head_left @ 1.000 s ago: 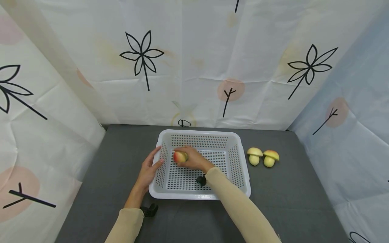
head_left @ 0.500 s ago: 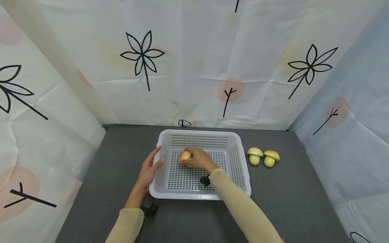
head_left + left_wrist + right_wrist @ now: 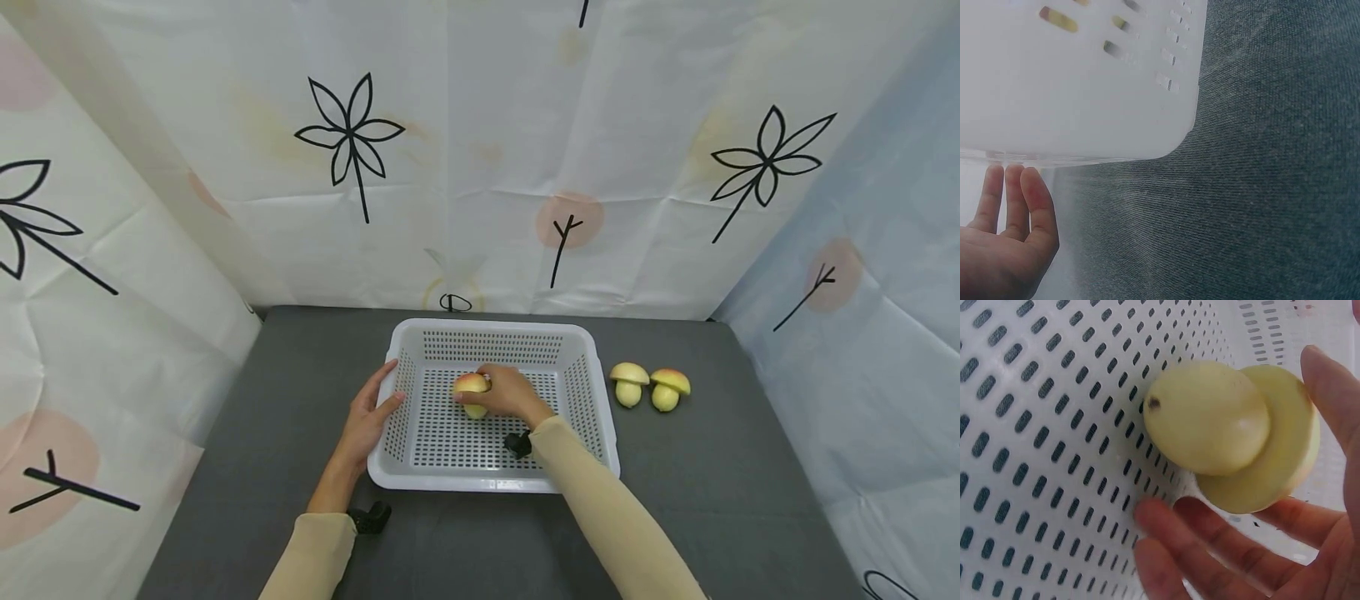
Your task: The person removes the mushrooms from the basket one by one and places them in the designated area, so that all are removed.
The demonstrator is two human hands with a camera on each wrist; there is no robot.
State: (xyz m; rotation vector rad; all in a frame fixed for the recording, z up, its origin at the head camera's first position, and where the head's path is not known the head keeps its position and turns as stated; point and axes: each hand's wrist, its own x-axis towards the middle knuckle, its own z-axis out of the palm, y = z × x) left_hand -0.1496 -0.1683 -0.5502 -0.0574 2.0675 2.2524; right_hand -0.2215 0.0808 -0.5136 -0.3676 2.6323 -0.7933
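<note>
A toy mushroom (image 3: pixel 472 385) with a yellow and red cap stands stem down in the white plastic basket (image 3: pixel 480 485). My right hand (image 3: pixel 510 393) holds it by the cap, thumb on one side and fingers on the other. In the right wrist view the pale round stem (image 3: pixel 1207 419) shows against the perforated basket wall. My left hand (image 3: pixel 369 421) holds the basket's left side, its thumb over the rim. From the left wrist, three fairly straight fingers (image 3: pixel 1040 200) of that hand reach the basket's outer edge.
Two more toy mushrooms stand right of the basket, one with a pale yellow cap (image 3: pixel 628 375) and one with a red and yellow cap (image 3: pixel 670 382). Grey cloth covers the table (image 3: pixel 450 542). Patterned white curtains (image 3: pixel 480 167) enclose the back and sides.
My right hand has moved right within the basket with the mushroom, which has turned from lying sideways to stem down. My left hand stays on the basket's side.
</note>
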